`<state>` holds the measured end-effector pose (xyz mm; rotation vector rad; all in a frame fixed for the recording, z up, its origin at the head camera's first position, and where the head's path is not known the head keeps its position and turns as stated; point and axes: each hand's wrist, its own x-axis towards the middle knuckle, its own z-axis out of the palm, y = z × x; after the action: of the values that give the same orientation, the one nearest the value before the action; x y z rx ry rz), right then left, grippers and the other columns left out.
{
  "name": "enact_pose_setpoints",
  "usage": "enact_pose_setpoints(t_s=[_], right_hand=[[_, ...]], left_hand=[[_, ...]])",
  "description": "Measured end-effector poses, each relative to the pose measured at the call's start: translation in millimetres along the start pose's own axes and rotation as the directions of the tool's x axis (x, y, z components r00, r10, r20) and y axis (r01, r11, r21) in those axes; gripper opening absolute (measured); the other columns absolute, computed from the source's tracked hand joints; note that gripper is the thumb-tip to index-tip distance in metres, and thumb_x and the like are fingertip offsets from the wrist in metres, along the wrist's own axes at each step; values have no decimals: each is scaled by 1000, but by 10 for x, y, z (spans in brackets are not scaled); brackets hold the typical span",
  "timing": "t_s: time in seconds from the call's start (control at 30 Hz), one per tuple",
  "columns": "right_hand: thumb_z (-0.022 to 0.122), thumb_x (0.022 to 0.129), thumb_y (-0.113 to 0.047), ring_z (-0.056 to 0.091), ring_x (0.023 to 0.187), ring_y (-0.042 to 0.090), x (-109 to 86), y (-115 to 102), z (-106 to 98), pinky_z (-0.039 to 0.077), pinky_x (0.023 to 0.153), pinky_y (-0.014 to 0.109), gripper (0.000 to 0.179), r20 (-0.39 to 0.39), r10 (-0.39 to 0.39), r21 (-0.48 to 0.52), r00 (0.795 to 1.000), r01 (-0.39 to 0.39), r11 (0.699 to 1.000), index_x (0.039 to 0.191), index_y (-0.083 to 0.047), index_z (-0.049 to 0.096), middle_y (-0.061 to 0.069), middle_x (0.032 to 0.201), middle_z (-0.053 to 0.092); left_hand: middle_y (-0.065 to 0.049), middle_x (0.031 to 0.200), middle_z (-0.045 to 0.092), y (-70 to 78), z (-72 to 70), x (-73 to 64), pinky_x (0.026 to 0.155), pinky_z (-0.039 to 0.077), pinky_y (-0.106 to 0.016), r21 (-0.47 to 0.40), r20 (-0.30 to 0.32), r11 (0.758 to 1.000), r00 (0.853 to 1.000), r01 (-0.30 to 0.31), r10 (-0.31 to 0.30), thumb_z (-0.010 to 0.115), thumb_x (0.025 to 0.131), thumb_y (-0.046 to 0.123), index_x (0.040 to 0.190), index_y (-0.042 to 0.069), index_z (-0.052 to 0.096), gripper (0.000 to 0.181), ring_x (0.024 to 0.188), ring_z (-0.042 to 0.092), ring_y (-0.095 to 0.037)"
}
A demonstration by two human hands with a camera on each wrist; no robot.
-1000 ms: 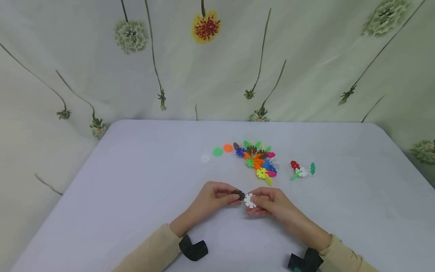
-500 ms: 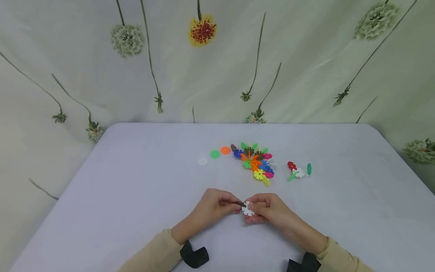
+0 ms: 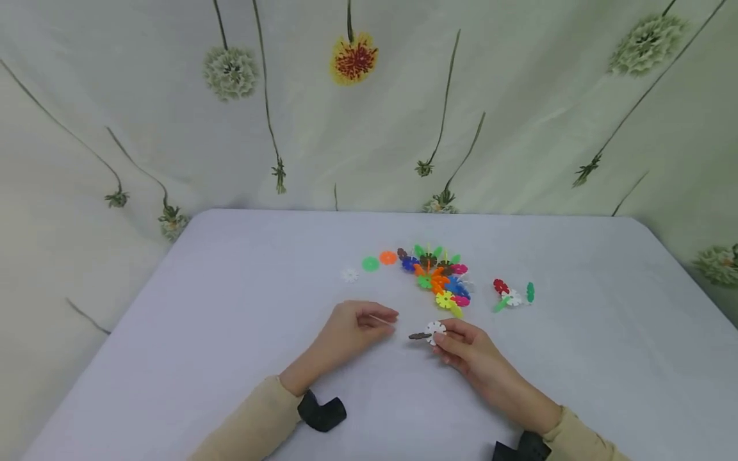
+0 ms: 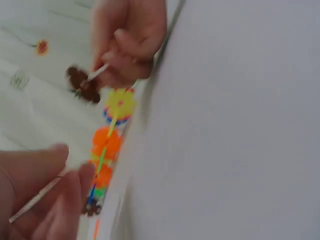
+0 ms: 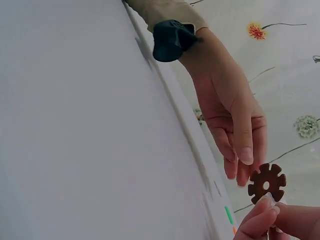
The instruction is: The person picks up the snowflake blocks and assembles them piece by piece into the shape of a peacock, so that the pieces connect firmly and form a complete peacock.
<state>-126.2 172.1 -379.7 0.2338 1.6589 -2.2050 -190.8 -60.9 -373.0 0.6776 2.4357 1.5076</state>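
Observation:
My right hand [image 3: 474, 351] pinches a white notched plastic disc [image 3: 436, 327] between thumb and fingers. A brown notched disc [image 3: 419, 336] is slotted into the white one's edge and sticks out to the left, crosswise to it. The right wrist view shows the brown disc [image 5: 276, 177] face-on, with the white one mostly hidden by fingertips. To the left, my left hand [image 3: 348, 330] is held apart from the pair, thumb and fingers loosely bent around a narrow gap. No disc shows in its fingers in the right wrist view.
Beyond the hands lies a joined cluster of colourful discs [image 3: 428, 282]. Left of it lie single orange [image 3: 389, 257], green [image 3: 371, 264] and white [image 3: 350, 275] discs. Rightward are a small red-white-green group [image 3: 510, 297] and a green disc [image 3: 530, 292]. The white table's back edge meets a flowered cloth.
Both hands were together on the brown and white discs. My left hand has let go of the brown disc and moved left; my right hand has moved slightly right with the joined pair.

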Motion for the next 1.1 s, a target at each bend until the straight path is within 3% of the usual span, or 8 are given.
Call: enact_pose_setpoints(t_s=[0.07,0.13,0.2,0.3,0.47,0.63,0.9,1.1], right_hand=[[59,92,-9,57,79,12,2,6,-14,46,67,20,19,7,12,3,1000,-12,1000,109,0,57,2,87,61],[59,93,-10,56,79,13,12,21,-18,46,67,20,18,20,27,-2,999,-27,1000,108,-1,59,1,87,60],[59,93,-11,56,79,13,25,38,-18,46,68,20,18,36,37,-6,999,-37,999,108,-1,60,1,87,61],[60,92,-11,56,80,14,43,70,-11,47,69,21,21,35,43,-15,998,-42,999,110,2,59,3,88,60],[62,91,-10,57,80,14,49,93,13,48,71,22,28,19,40,-37,999,-39,999,113,6,57,5,91,60],[63,90,-9,57,77,14,43,94,25,49,70,22,30,25,1,-65,1000,0,998,113,9,57,5,91,61],[62,91,-9,57,74,13,31,79,-4,50,69,21,30,15,-6,-89,1000,7,996,114,10,57,6,88,62],[63,91,-14,58,75,14,58,74,-12,51,71,21,30,29,-7,-118,1000,11,993,111,8,59,7,89,63]], left_hand=[[-5,106,66,-82,-178,75,76,52,-31,57,-97,992,990,108,-103,71,83,11,110,8,68,27,87,65,-16],[-5,114,61,-181,-346,165,78,51,-34,119,-195,966,959,229,-204,72,83,16,117,11,64,35,91,62,-19],[-10,118,56,-274,-466,261,79,49,-38,183,-232,937,939,299,-254,71,83,17,124,8,59,43,93,58,-23],[-17,113,54,-380,-533,406,83,46,-39,326,-226,892,942,313,-248,72,82,20,126,0,54,51,93,53,-28],[-17,98,55,-418,-521,547,82,43,-41,399,-246,869,947,293,-206,75,78,16,109,-2,60,38,90,50,-30],[-12,91,59,-416,-517,532,75,46,-39,341,-274,893,939,295,-206,74,79,12,99,3,58,28,85,55,-28],[-10,88,64,-410,-521,452,75,49,-39,287,-265,927,950,240,-164,72,81,12,97,5,63,20,84,60,-26],[-7,89,64,-338,-472,405,73,50,-34,138,-114,965,972,223,-208,70,84,14,101,4,65,21,82,60,-22]])
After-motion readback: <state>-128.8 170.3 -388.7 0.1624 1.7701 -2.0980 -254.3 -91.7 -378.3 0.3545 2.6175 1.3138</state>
